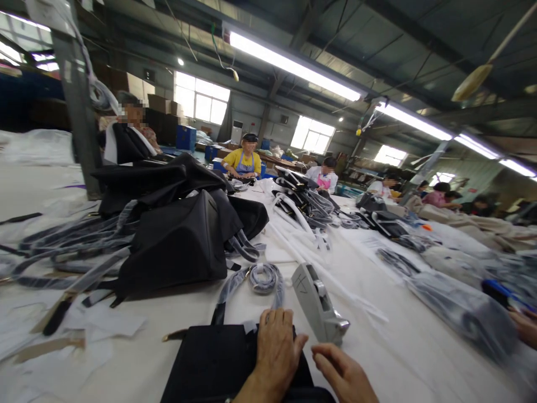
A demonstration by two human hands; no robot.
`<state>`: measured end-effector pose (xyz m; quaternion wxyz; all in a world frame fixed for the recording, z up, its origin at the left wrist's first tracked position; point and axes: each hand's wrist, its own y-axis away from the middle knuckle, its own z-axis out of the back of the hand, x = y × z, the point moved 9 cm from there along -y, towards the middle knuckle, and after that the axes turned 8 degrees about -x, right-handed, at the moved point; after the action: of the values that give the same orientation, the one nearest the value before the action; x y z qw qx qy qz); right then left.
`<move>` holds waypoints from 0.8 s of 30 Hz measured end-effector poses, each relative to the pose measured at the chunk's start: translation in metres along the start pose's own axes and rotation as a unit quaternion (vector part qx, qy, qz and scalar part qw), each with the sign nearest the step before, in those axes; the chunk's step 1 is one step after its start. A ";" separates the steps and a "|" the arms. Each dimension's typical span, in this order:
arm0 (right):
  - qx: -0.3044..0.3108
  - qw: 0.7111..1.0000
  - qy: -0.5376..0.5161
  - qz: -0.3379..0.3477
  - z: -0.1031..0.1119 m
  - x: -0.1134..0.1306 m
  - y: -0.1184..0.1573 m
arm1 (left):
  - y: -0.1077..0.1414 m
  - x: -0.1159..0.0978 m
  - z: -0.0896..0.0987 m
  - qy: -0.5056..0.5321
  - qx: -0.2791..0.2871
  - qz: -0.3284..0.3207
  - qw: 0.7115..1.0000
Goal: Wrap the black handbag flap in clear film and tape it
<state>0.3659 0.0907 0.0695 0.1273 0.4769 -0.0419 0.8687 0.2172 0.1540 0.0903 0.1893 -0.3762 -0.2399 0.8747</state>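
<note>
A black handbag [210,358] lies on the table right in front of me. My left hand [274,350] rests flat on its upper part, fingers stretched forward and the thumb out to the side. From the bag's far edge runs a plastic-wrapped strap, wound into a coil [263,278]. A small pale piece [250,326] sits on the bag beside my left fingers. To the right is my right hand [346,372], its fingertips a little apart with nothing visible between them. Just beyond it stands a grey tape dispenser [316,305].
Black bags [176,243] with wrapped straps are heaped at the left, beside paper scraps [104,324]. More bags [297,190] lie farther along the table. Clear plastic wrapping [457,308] and another person's hand [524,327] are at the right. A co-worker [243,162] sits across.
</note>
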 end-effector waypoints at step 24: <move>0.083 0.910 -0.371 -0.163 -0.077 -0.014 -0.039 | -0.001 0.011 -0.009 0.116 0.038 0.040 0.992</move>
<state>0.3208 0.1410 0.0143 0.2025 0.7742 0.0649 0.5962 0.2173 0.1628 0.0789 0.1950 -0.4772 -0.1673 0.8404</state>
